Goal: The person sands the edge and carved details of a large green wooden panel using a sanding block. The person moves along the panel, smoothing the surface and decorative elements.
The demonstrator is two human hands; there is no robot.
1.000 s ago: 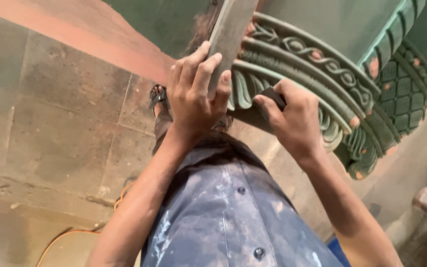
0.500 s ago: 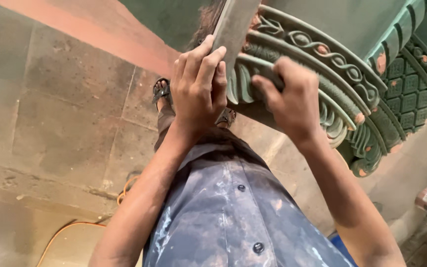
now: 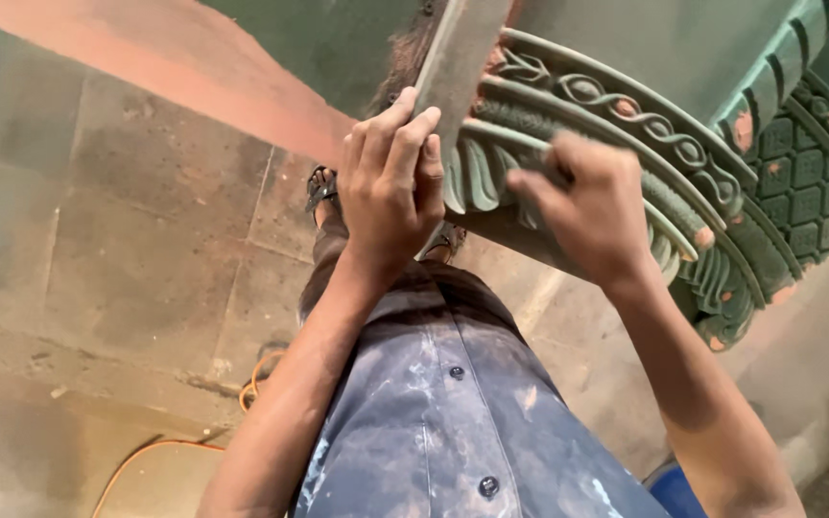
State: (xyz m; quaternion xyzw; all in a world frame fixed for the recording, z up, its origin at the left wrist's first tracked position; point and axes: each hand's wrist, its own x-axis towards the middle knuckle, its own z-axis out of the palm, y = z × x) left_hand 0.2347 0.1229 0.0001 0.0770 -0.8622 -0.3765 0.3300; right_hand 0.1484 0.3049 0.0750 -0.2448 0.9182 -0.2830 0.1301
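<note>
Left hand (image 3: 390, 187) clamped on flat grey bar (image 3: 458, 58); right hand (image 3: 587, 206) pressed closed against green carved moulding (image 3: 683, 173), contents hidden.

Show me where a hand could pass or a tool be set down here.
The stone floor left of the left hand lies bare, bordered by the orange cable below. It is crowded where the left hand grips the flat tool and the right hand presses the green carved moulding, with the sandalled foot beneath.
</note>
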